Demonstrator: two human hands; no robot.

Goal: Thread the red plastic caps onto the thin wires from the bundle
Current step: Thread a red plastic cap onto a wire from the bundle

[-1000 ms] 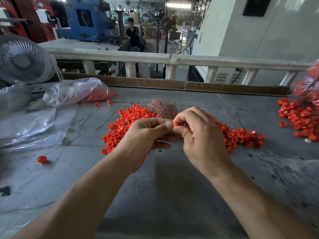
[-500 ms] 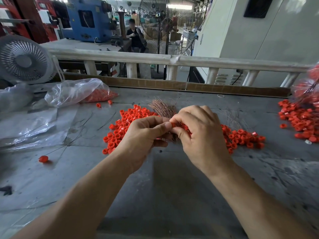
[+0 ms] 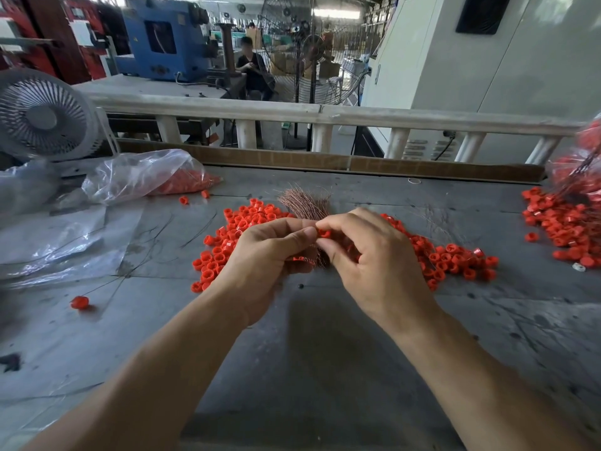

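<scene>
Midway through a long job, a worker's two hands meet above a grey table (image 3: 325, 369) in a factory hall. The left hand (image 3: 260, 258) is curled around the lower end of a bundle of thin coppery wires (image 3: 305, 203), whose splayed tips fan out beyond the knuckles. The right hand (image 3: 374, 262) pinches one red cap (image 3: 324, 234) between thumb and forefinger, right against the left thumb, at the spot where a wire would enter it; whether a wire has already passed through the cap is too small to tell.

Plenty appears left to do. A loose heap of red caps (image 3: 227, 245) lies on the table just behind and beside the hands, spreading to both sides, and the bundle looks thick with bare wires. A clear plastic bag (image 3: 143, 174) at the far left holds more red pieces. At the table's right edge sits another pile of caps (image 3: 559, 222), with dark wires running out of it toward a bag (image 3: 582, 164); these look like finished pieces, which would suggest a fair batch is done. One capped wire (image 3: 79, 302) lies alone at the near left, and a few stray wires rest on plastic sheeting (image 3: 65, 236) nearby.

A white fan (image 3: 42, 115) stands at the left, and another person (image 3: 250, 70) sits at work in the background.
</scene>
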